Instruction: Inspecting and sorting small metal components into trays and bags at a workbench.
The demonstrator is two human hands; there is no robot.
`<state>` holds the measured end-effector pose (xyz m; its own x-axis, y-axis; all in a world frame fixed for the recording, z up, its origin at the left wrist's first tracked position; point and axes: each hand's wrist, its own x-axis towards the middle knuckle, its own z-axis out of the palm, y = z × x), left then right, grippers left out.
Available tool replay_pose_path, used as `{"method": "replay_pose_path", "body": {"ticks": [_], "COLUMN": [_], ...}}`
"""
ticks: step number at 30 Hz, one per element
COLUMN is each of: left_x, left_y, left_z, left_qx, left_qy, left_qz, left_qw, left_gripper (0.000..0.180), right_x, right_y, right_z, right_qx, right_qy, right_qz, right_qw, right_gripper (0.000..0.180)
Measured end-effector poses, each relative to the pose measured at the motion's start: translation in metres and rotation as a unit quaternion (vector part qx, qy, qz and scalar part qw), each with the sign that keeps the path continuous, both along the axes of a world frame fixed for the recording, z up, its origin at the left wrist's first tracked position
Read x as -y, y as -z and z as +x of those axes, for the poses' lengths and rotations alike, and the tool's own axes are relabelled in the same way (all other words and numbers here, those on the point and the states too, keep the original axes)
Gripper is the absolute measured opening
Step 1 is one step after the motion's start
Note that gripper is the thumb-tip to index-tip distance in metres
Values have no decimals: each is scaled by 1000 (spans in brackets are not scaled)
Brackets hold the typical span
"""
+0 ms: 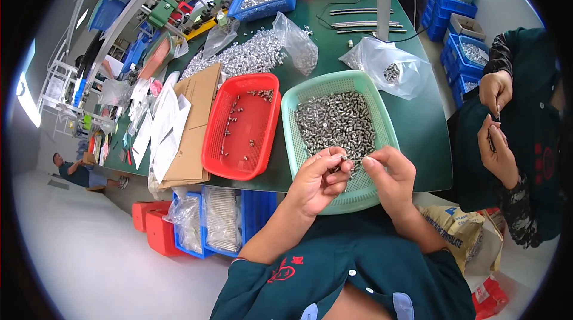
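A pale green plastic basket (pixel 290 114) stands at the table's front edge, filled with a heap of small silvery metal cylinders (pixel 337 123). Over its near half, my left hand (pixel 316 184) is closed with the palm turned up, pinching a small metal cylinder (pixel 345 160) between thumb and fingers. My right hand (pixel 394 180) is beside it, thumb and fingers drawn together near the left fingertips. Whatever it may hold is too small to make out. Left of the green basket, a red plastic basket (pixel 210 151) contains a few scattered metal cylinders.
Flattened cardboard (pixel 194 120) and white papers (pixel 169 126) lie left of the red basket. Behind are a pile of shiny metal parts (pixel 245 54), clear plastic bags (pixel 391 60) and a blue basket (pixel 292 2). At right, another person's hands (pixel 498 153) work close by.
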<state>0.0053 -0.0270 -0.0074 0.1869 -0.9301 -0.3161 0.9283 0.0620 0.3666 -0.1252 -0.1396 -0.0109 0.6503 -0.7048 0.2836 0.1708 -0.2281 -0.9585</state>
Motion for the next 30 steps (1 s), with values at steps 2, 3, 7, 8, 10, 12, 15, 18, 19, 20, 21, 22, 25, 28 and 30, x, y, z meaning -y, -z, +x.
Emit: {"method": "replay_pose_path", "body": {"ticks": [2, 3, 7, 8, 10, 12, 15, 18, 19, 20, 21, 22, 25, 28, 30], "left_x": [0, 0, -1, -2, -2, -3, -2, -2, -3, -4, -5, -5, -5, -10, -13], "left_y": [0, -1, 0, 0, -1, -4, -7, -12, -13, -11, -12, -15, -9, -8, -7], "left_z": [0, -1, -3, -4, -6, -7, -11, -14, -14, -12, -11, -10, -7, -5, -4], "left_qx": [-1, 3, 12, 12, 37, 42, 85, 140, 158, 186, 159, 132, 152, 163, 183], "left_qy": [1, -1, -2, -2, -6, -7, -13, -23, -28, -11, -12, -12, -42, -33, -35], "left_qz": [-5, -6, -9, -9, 3, 1, 11, 37, 50, 45, 47, 49, 52, 71, 83], "left_qw": [1000, 1000, 1000, 1000, 999, 999, 996, 989, 986, 981, 986, 990, 986, 983, 979], "left_gripper": [7, 7, 7, 7, 7, 7, 7, 7, 8, 8, 14, 20, 27, 23, 23], "right_x": [0, 0, -1, 0, 3, 0, -3, -4, -3, -2, 1, 3, 5, 9, 16], "right_y": [1, 1, -4, -5, -7, -7, 0, 1, 1, 2, 5, 5, 3, -5, -11], "right_z": [0, 1, -1, 0, 1, -1, 0, 1, 1, 2, 3, 4, 3, 0, 0], "right_qx": [-1, 6, 3, 3, 42, 33, 32, 29, 20, 12, -5, 5, 4, -40, -68], "right_qy": [3, 4, 9, 9, 39, 33, 0, -46, -53, -59, -62, -63, -53, 46, 71], "right_qz": [10, 10, -25, -25, -198, -143, 15, 139, 160, 179, 200, 233, 256, -37, -222], "right_qw": [1000, 1000, 1000, 1000, 978, 989, 999, 989, 986, 982, 978, 971, 965, 997, 970], "right_gripper": [6, 6, 6, 6, 6, 6, 7, 10, 10, 10, 10, 11, 12, 11, 10]}}
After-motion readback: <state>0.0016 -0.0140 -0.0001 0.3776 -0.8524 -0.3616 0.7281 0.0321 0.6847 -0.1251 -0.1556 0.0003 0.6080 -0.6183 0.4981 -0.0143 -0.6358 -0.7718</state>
